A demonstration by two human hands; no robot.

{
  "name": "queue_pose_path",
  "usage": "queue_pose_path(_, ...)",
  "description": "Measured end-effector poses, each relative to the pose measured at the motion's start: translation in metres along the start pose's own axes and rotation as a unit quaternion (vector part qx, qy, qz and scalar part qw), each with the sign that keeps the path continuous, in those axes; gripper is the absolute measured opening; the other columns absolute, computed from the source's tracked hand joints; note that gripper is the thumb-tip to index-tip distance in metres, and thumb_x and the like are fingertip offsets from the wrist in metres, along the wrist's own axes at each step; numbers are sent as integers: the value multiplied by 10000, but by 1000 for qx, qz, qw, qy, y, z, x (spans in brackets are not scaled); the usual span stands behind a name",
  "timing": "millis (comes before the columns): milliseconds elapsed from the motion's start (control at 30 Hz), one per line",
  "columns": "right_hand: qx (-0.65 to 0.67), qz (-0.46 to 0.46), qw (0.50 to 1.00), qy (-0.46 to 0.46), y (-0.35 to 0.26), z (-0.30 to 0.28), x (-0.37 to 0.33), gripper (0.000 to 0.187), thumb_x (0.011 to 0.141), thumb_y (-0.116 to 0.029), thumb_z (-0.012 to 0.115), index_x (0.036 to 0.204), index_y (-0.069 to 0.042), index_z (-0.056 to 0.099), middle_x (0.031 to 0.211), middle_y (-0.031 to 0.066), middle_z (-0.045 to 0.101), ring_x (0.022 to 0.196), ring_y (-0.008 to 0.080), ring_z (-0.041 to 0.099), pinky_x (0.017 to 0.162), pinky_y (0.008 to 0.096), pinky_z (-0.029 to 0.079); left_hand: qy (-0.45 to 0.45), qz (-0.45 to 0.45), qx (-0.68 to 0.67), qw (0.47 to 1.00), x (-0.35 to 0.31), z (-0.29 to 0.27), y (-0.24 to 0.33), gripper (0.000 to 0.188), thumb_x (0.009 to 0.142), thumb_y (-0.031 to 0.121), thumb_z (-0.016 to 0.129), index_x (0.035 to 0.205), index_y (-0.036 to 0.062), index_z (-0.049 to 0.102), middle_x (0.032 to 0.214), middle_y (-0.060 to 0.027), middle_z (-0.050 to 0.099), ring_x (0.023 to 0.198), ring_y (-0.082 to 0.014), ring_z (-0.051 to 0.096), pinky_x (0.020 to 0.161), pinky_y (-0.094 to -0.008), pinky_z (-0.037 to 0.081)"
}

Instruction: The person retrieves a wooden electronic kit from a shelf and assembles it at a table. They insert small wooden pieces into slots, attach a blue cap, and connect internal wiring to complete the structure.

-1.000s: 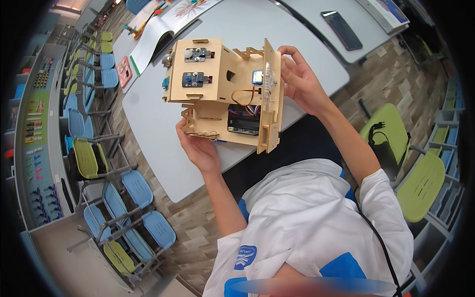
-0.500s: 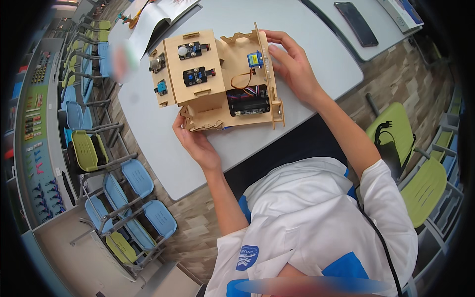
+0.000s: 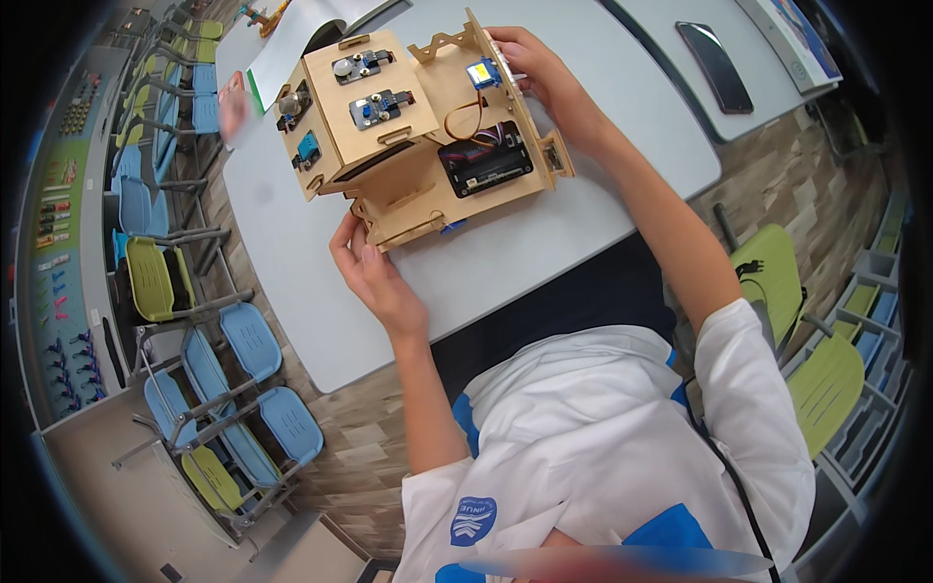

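Note:
Between my hands is a wooden model house (image 3: 418, 131) of thin laser-cut boards. Small black sensor modules (image 3: 380, 110) are fixed on its roof, and a teal sensor (image 3: 306, 148) sits on its left face. A blue servo motor (image 3: 482, 73) with brown wires is mounted by the right wall. On the base lies a black battery holder (image 3: 485, 160) with coloured wires. My left hand (image 3: 381, 287) grips the near left corner, thumb on the board's edge. My right hand (image 3: 554, 83) is closed round the far right wall; its fingertips are partly hidden behind it.
A grey-white table (image 3: 292, 291) lies beneath the model, with an open book (image 3: 292, 49) at the far left. On a second table at right are a black phone (image 3: 714, 66) and a white box (image 3: 792, 44). Stacked blue chairs (image 3: 251, 340) stand left, a green chair (image 3: 768, 277) right.
The model has turned anticlockwise and tilted, showing more of its near side. It has shifted slightly left and away in the view, with both hands still holding it.

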State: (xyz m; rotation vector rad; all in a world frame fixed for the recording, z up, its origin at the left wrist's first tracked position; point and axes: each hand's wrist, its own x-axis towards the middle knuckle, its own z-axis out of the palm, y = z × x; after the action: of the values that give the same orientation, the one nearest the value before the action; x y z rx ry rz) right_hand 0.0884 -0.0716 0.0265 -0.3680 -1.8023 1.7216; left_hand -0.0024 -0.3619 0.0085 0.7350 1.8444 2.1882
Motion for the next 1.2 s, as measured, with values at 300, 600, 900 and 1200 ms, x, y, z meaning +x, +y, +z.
queue_pose_path(300, 50, -63, 997, -10, -1, 5, -17, 793, 1050, -570, 545, 1651, -58, 468, 1598, 141, 514, 1415, 259, 524, 1260, 432, 358, 13, 6, -29, 999, -9, -8, -3, 764, 1012, 349, 639, 1591, -73, 373, 1524, -303, 582, 1456, -332, 574, 1257, -453, 407)
queue_pose_path(600, 154, 0, 986, -56, -31, 2, -22, 956, 1023, -532, 696, 1739, -71, 261, 1542, 200, 525, 1395, 297, 555, 1204, 465, 440, 49, 6, -21, 999, -18, -22, -12, 987, 976, 292, 620, 1753, -80, 139, 1651, -306, 502, 1493, -362, 575, 1239, -493, 461)
queue_pose_path(900, 155, 1, 986, -68, -34, 2, -22, 966, 1035, -547, 653, 1753, -74, 212, 1550, 205, 498, 1401, 287, 520, 1223, 461, 409, 58, -7, -24, 998, -20, -22, -11, 955, 998, 283, 589, 1769, -32, 120, 1642, -308, 520, 1504, -369, 564, 1250, -510, 449)
queue_pose_path(1200, 164, -26, 982, -89, -38, -2, -27, 984, 1036, -572, 640, 1747, -51, 202, 1539, 213, 492, 1386, 289, 516, 1213, 464, 413, 50, 13, -85, 995, -20, -20, -10, 532, 1006, 204, 616, 1443, -60, 466, 1512, -308, 593, 1433, -367, 593, 1241, -509, 436)
